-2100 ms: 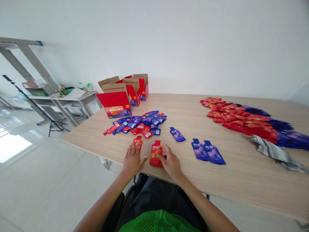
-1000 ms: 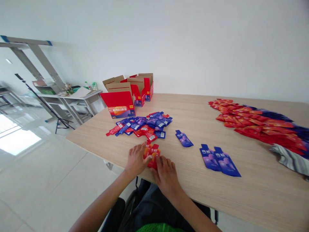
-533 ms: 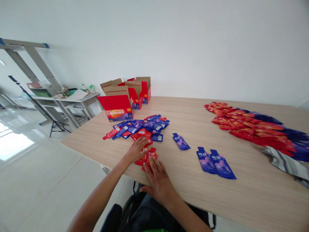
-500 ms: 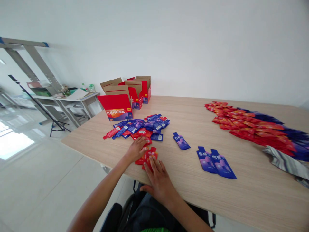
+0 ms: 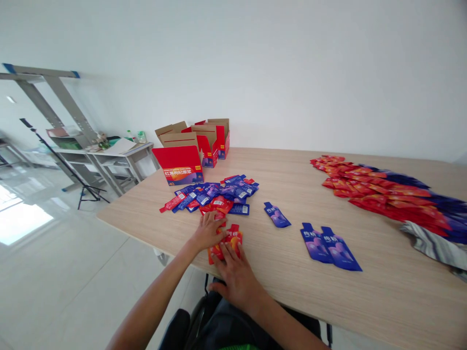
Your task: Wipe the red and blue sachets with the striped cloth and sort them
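Observation:
Two or so overlapping red pouches (image 5: 235, 235) with spouts lie flat near the table's front edge. My left hand (image 5: 207, 233) is palm down with fingers stretched, its fingertips at the upper left of these pouches and the near side of the mixed pile. Over their lower part rests my right hand (image 5: 235, 272), fingers spread and flat, hiding part of the print. Just beyond is a loose pile of red and blue pouches (image 5: 209, 191). To the right lies a single blue pouch (image 5: 277, 215), and farther right a pair of overlapping blue pouches (image 5: 337, 247).
Open red cartons (image 5: 182, 167) with brown insides stand at the table's back left. Long rows of red and blue pouches (image 5: 390, 189) fan out on the right, beside a grey striped cloth (image 5: 432, 243). A tripod (image 5: 89, 189) and a side desk (image 5: 124, 150) stand left of the table.
My left hand has slid slightly nearer to me and toward the right hand over the red pouches. My right hand has shifted a little left. The view has moved slightly.

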